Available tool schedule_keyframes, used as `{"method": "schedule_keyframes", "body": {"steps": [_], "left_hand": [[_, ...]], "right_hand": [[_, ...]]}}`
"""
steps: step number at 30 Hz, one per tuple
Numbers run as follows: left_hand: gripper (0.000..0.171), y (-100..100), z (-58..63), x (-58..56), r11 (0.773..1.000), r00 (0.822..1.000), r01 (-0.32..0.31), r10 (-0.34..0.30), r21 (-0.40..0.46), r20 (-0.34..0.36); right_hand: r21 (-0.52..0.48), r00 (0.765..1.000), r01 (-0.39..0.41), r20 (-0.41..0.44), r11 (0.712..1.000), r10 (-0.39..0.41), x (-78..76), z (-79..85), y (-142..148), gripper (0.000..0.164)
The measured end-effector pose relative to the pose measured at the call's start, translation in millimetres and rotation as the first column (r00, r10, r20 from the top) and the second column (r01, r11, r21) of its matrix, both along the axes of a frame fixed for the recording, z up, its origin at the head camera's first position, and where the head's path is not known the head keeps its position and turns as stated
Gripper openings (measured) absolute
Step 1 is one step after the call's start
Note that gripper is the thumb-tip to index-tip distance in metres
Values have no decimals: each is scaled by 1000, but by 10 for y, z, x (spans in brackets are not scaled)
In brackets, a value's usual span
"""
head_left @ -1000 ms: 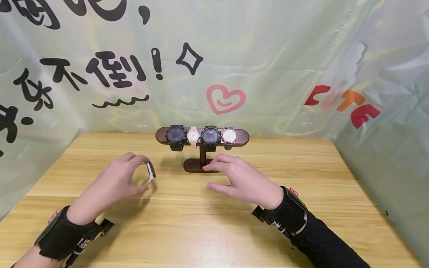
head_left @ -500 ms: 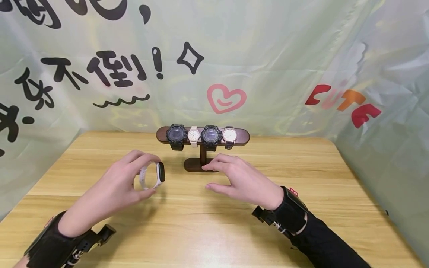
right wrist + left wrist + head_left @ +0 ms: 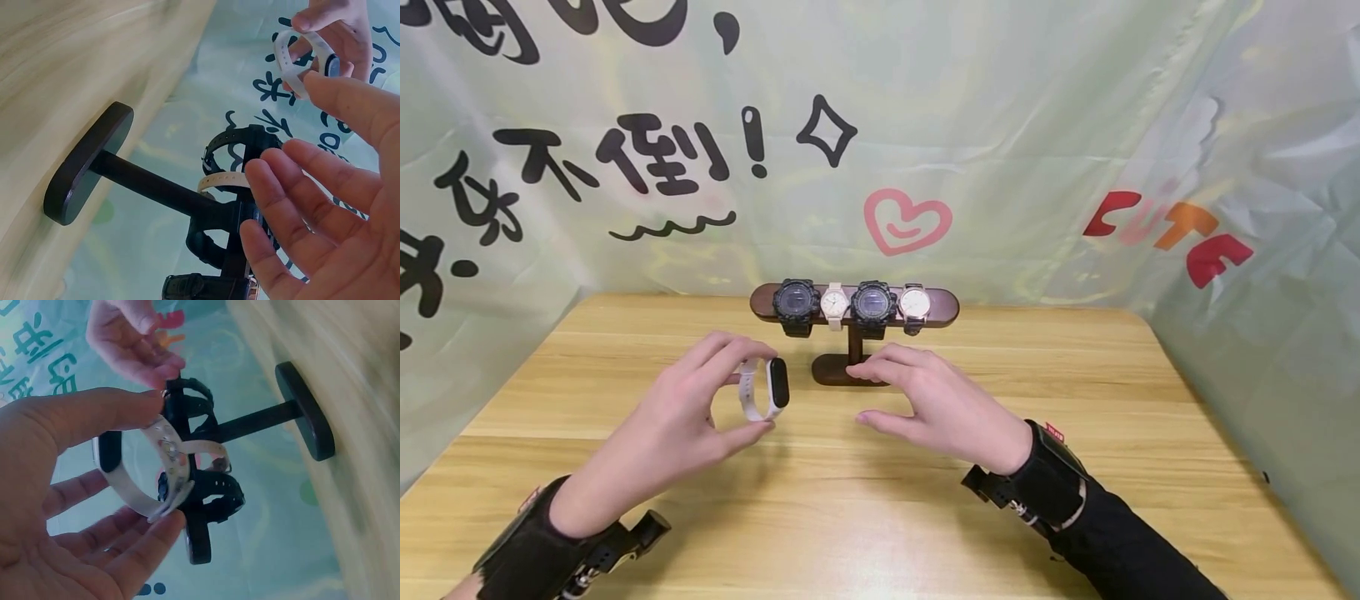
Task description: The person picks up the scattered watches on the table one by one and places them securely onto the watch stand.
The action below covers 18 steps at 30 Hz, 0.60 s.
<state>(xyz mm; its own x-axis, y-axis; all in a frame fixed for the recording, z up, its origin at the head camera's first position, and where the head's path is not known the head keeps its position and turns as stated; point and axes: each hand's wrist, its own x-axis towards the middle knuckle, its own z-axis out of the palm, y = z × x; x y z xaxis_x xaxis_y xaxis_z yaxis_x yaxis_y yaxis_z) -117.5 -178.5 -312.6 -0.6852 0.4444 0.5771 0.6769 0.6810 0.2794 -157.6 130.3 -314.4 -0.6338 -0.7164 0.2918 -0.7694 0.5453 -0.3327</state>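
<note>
My left hand pinches a white smart band with a black screen, thumb below and fingers above. The band forms a closed loop, held in front and to the left of a dark wooden watch stand. In the left wrist view the perforated strap spans between thumb and fingertips. My right hand holds nothing; its fingers are relaxed, just in front of the stand's base. On the stand's bar sit a black digital watch, a pale pink watch, another black watch and a white-faced watch.
The stand is near the back of a light wooden table. A pale green cloth backdrop with printed lettering hangs behind it and along both sides. Black camera straps are on both wrists.
My left hand has moved right toward the stand with the smart band, which has turned so its screen and loop show more. My right hand has stayed almost still.
</note>
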Motion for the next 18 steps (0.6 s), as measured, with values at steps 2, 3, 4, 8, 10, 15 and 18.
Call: {"method": "schedule_keyframes", "body": {"steps": [2,3,4,8,10,15,18], "left_hand": [[74,23,-15,1,999,1000,23,-23,27,-6],[74,36,-24,0,999,999,36,-36,41,-5],[75,50,-34,0,997,999,51,-51,54,-7],[75,109,-82,3,991,995,96,-97,95,3],[76,138,-105,8,988,993,112,-114,107,9],[78,198,-161,16,976,988,148,-152,158,11],[80,230,-191,15,966,985,169,-171,194,-5]], "right_hand": [[-15,1000,-7,-10,1000,6,3,-6,-9,50],[-24,1000,-11,-16,1000,11,5,-9,-13,50],[-33,1000,-15,-23,999,14,7,-12,-17,50],[-69,998,-30,-48,997,27,17,-20,-30,52],[-84,998,-38,-58,996,33,22,-24,-37,52],[-121,995,-70,-79,990,61,36,-42,-63,50],[-144,994,-87,-76,986,77,52,-60,-84,48]]}}
